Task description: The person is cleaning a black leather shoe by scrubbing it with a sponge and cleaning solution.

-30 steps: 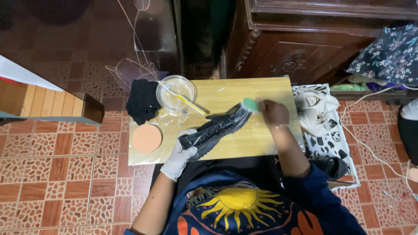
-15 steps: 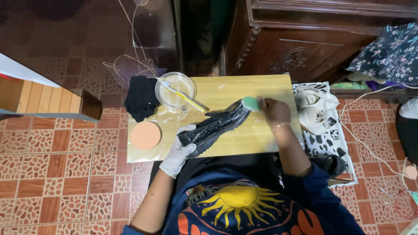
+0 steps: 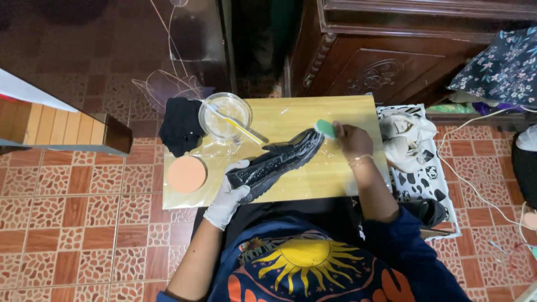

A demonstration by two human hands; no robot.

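Observation:
A shiny black shoe (image 3: 279, 160) lies slanted on a low wooden table (image 3: 313, 184), heel toward me, toe pointing up and right. My left hand (image 3: 228, 196), in a white glove, grips the shoe at its heel end. My right hand (image 3: 351, 140), bare with a thin bracelet, holds a small green sponge (image 3: 325, 128) pressed against the shoe's toe.
A glass bowl (image 3: 225, 116) with a yellow-handled toothbrush (image 3: 235, 124) across it stands at the table's back left. Beside it lie a black cloth (image 3: 180, 126) and a round orange pad (image 3: 187, 174). A patterned cloth with a white rag (image 3: 408, 134) sits right of the table. Dark wooden furniture (image 3: 380, 56) stands behind.
The shoe and both hands stay almost where they were; my right hand with the sponge has shifted only slightly at the toe.

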